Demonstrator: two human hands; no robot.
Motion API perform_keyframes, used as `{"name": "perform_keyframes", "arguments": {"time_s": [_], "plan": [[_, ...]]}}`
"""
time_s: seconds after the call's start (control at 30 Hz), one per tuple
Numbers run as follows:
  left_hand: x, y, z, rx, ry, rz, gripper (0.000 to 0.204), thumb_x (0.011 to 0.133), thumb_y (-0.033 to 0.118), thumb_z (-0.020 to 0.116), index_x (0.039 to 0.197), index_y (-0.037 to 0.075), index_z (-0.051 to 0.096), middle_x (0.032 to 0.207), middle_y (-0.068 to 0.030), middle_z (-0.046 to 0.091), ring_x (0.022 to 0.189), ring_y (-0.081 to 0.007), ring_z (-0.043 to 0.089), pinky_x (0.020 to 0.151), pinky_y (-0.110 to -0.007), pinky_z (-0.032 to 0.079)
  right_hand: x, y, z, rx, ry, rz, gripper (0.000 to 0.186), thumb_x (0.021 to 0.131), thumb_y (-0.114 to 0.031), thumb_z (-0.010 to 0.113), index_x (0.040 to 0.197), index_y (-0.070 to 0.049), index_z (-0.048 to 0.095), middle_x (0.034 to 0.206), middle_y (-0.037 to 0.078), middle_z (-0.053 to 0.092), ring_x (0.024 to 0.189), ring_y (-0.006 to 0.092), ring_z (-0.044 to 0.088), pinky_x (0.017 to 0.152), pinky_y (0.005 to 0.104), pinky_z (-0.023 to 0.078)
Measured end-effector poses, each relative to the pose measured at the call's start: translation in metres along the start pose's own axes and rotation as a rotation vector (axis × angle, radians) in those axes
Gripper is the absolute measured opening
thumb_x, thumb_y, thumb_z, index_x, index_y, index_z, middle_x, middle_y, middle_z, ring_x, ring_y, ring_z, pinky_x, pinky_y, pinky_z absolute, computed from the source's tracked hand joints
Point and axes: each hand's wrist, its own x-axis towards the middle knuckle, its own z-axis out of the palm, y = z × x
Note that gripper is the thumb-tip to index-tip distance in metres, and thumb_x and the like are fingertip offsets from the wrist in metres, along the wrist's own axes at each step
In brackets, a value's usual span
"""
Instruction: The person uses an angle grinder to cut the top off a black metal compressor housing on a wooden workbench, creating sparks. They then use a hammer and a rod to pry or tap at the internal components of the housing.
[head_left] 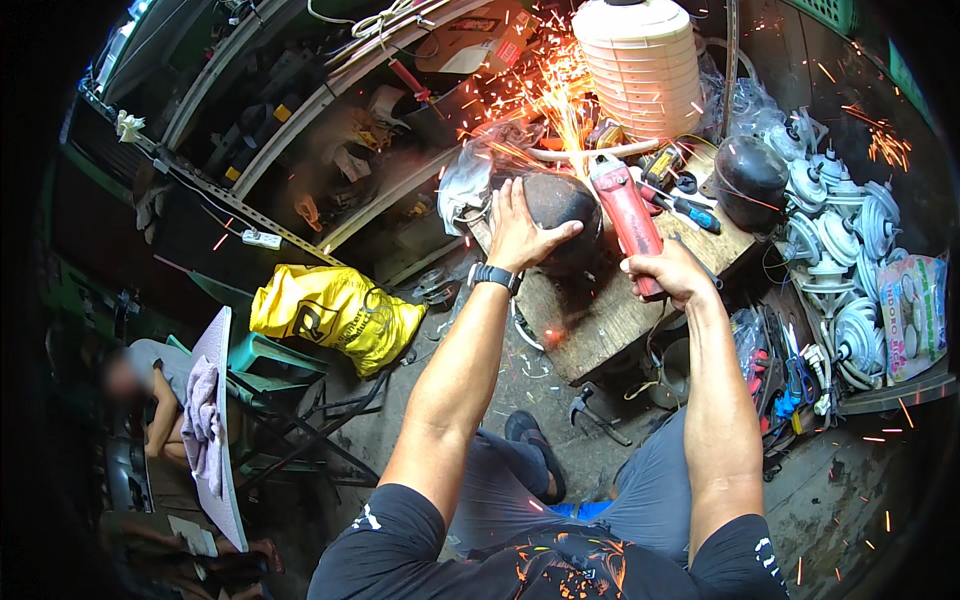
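Observation:
My right hand (672, 268) is wrapped round the rear of a red angle grinder (626, 208), whose head points away from me. Orange sparks (560, 95) spray from its far end, up and to the left. Against the grinder's left side sits a dark, rounded metal shell (562, 205), like a compressor housing, on a worn wooden bench (600, 325). My left hand (522, 230) lies on the shell's left side, fingers stretched out and thumb across its top. The grinder's disc and its contact point are hidden by glare.
Behind the grinder stands a ribbed white container (640, 70). A second black shell (752, 182) and a blue-handled screwdriver (697, 214) lie to the right, beside piled white motor-like parts (840, 235). A yellow sack (335, 315) and a hammer (598, 416) lie on the floor. Someone sits far left.

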Motion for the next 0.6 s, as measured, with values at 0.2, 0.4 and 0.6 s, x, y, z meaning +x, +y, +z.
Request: {"name": "perform_keyframes", "arguments": {"time_s": [0.2, 0.4, 0.6], "plan": [[-0.0010, 0.0020, -0.0005, 0.018, 0.010, -0.006, 0.140, 0.064, 0.079, 0.079, 0.159, -0.005, 0.021, 0.166, -0.0301, 0.020, 0.155, -0.0471, 0.016, 0.126, -0.052, 0.019, 0.0021, 0.0014, 0.0016, 0.032, 0.009, 0.005, 0.030, 0.083, -0.014, 0.079, 0.105, -0.004, 0.060, 0.075, 0.004, 0.063, 0.057, 0.0149, 0.064, 0.053, 0.0304, 0.055], [-0.0021, 0.0024, 0.0000, 0.035, 0.008, -0.011, 0.141, 0.064, 0.079, 0.079, 0.160, -0.004, 0.020, 0.166, -0.0300, 0.018, 0.155, -0.0469, 0.015, 0.127, -0.052, 0.018, 0.0057, -0.0014, 0.0070, 0.023, 0.048, -0.028, 0.031, 0.083, -0.013, 0.078, 0.106, -0.004, 0.060, 0.075, 0.004, 0.063, 0.059, 0.0153, 0.064, 0.053, 0.0299, 0.054], [-0.0018, 0.0021, 0.0001, 0.028, 0.002, -0.012, 0.141, 0.063, 0.081, 0.079, 0.160, -0.005, 0.020, 0.166, -0.0304, 0.017, 0.155, -0.0472, 0.014, 0.127, -0.052, 0.018, 0.0061, -0.0031, 0.0087, -0.018, 0.061, 0.035, 0.030, 0.083, -0.013, 0.078, 0.105, -0.005, 0.060, 0.074, 0.004, 0.062, 0.057, 0.0150, 0.063, 0.052, 0.0299, 0.053]]}}
